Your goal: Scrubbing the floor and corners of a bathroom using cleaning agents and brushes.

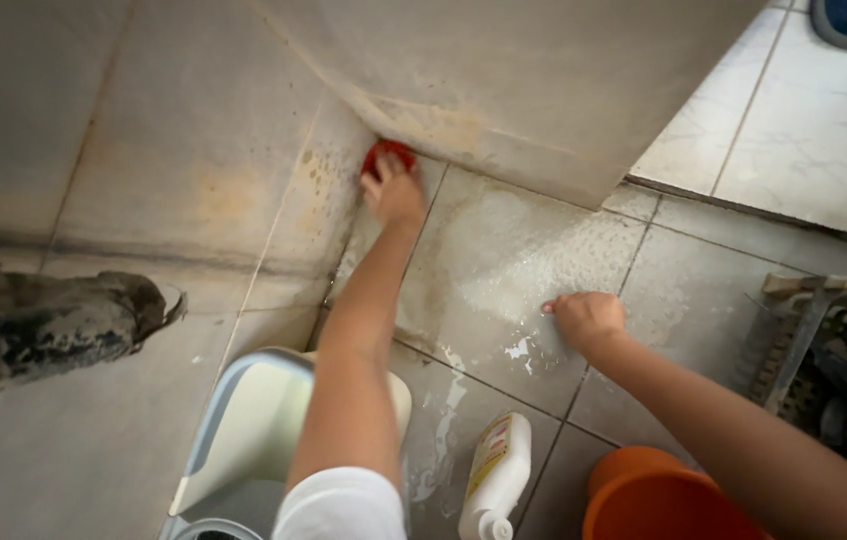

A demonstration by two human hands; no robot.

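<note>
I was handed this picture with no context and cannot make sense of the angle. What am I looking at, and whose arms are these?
One camera sits on a person's head and looks down, so both arms are the wearer's own. The left hand presses a red scrubber into the stained corner where wall meets the wet tiled floor. The right hand rests closed on the floor and holds nothing visible. Nearer the wearer lie a white bottle, an orange bucket and a white bin.

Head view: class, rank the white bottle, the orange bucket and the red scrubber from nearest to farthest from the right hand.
From the right hand:
1. Orange bucket, below it, lower right.
2. White bottle, lying on the wet floor; close to the bucket's rank.
3. Red scrubber, in the corner under the left hand.
</note>
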